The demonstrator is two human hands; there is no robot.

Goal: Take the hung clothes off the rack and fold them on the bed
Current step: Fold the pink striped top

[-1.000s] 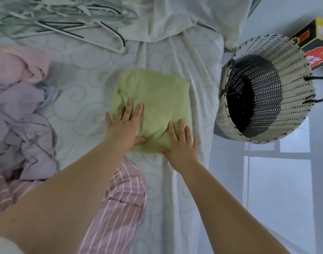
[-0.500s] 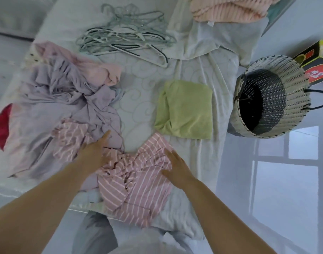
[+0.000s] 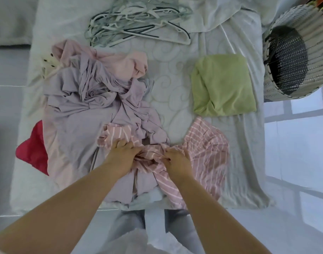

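Observation:
A crumpled pink-and-white striped garment (image 3: 206,149) lies at the near edge of the bed (image 3: 175,85). My left hand (image 3: 123,151) grips a bunch of its fabric on the left, and my right hand (image 3: 177,159) grips its bunched middle, fingers curled into the cloth. A folded light-green garment (image 3: 223,85) lies to the right, apart from both hands. To the left sits a loose heap with a lilac garment (image 3: 94,103), a pale pink one (image 3: 120,65) and a red piece (image 3: 34,153) at its left edge.
A pile of empty grey and white hangers (image 3: 138,24) lies at the far side of the bed. A woven laundry basket (image 3: 296,57) stands on the floor off the bed's right side. The bed's near edge is against my legs.
My hands left the folded green garment and moved down to the striped garment. They now grip its fabric close together, where half a second ago they only reached onto it.

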